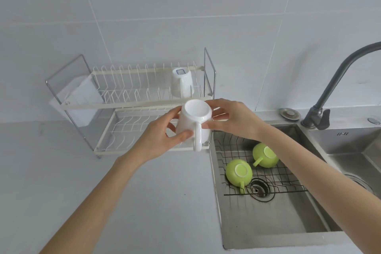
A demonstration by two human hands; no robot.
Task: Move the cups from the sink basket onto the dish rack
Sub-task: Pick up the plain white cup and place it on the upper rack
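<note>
An upside-down white mug (pixel 194 125) hangs in the air in front of the two-tier dish rack (pixel 132 107), its handle toward me. My left hand (pixel 162 138) grips its left side and my right hand (pixel 231 118) grips its right side. Another white cup (pixel 182 82) stands upside down on the rack's upper tier at the right. Two green cups lie upside down in the wire sink basket (pixel 288 179): one green cup (pixel 239 172) at the front left, the other green cup (pixel 265 154) behind it, partly under my right forearm.
The grey faucet (pixel 334 86) arches over the steel sink (pixel 288 222) on the right. A drain strainer (pixel 259 188) sits in the sink floor. A white plastic holder (pixel 80 99) hangs on the rack's left end. Grey countertop (pixel 61 171) spreads at the left.
</note>
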